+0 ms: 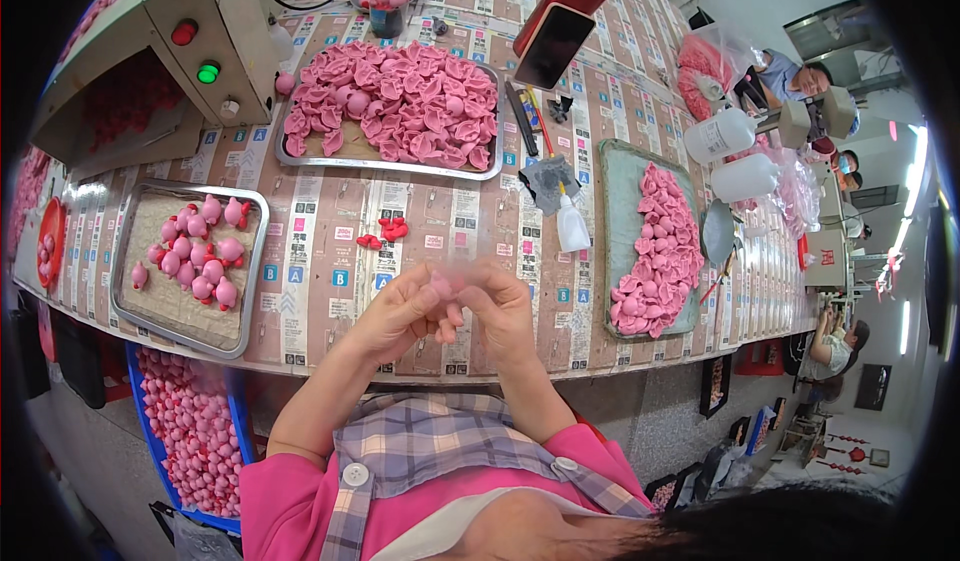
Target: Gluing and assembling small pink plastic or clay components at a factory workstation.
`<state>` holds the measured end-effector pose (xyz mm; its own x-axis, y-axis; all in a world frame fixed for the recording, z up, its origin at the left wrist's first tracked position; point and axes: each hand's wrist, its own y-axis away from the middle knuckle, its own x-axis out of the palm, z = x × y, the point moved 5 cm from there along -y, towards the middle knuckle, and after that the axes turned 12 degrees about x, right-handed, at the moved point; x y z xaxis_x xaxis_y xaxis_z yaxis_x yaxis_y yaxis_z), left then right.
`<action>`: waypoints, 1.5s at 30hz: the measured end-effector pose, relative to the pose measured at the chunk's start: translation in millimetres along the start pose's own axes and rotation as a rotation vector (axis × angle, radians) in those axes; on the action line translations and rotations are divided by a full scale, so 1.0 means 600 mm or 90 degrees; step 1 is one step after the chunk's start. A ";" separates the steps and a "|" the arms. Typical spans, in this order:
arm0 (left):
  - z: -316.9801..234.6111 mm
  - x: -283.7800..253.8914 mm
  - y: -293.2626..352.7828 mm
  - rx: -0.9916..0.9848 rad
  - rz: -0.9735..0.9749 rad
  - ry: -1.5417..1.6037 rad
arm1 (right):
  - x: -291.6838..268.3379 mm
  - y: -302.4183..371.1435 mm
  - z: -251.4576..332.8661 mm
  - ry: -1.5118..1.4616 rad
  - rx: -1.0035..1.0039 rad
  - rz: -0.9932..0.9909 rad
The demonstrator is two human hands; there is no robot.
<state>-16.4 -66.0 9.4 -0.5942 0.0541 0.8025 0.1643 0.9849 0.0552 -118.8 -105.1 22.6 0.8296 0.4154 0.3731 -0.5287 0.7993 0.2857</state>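
Note:
In front of my chest, above the near part of the table, my left hand (402,311) is closed on a small pink toy part (443,286). My right hand (498,313) meets it from the other side, thumb and forefinger pinched at the part; motion blurs these fingertips, and the fingers hide much of the part. Just beyond my hands lie a few small red pieces (394,229) on the patterned table (330,196). Farther off, a metal tray (390,164) is heaped with pink shell-like parts (410,91). A white squeeze bottle (572,227) with a yellow tip stands to the right.
Pink-and-red toys (205,246) lie on a paper-lined tray (245,331) at left. Another tray (620,176) of pink parts stands right. A machine (235,36) occupies the far left, a phone (555,46) the back. Below the edge sits a filled blue crate (150,431).

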 end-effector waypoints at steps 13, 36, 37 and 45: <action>-0.040 -0.002 0.009 0.247 -0.135 -0.444 | 0.022 -0.008 -0.041 -0.328 0.195 0.057; -0.123 -0.103 -0.019 0.236 -0.248 -0.883 | -0.302 0.076 0.190 0.399 -0.290 -0.671; -0.152 -0.111 -0.012 0.265 -0.320 -0.959 | -0.286 0.081 0.183 0.391 -0.283 -0.645; -0.120 -0.098 -0.026 0.157 -0.156 -1.095 | -0.130 -0.008 0.020 0.215 -0.061 -0.245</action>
<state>73.1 -96.5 4.0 -0.6948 -0.1500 -0.7033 -0.0644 0.9871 -0.1469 -183.1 -146.5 3.1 0.9807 0.1880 -0.0529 -0.1685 0.9515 0.2575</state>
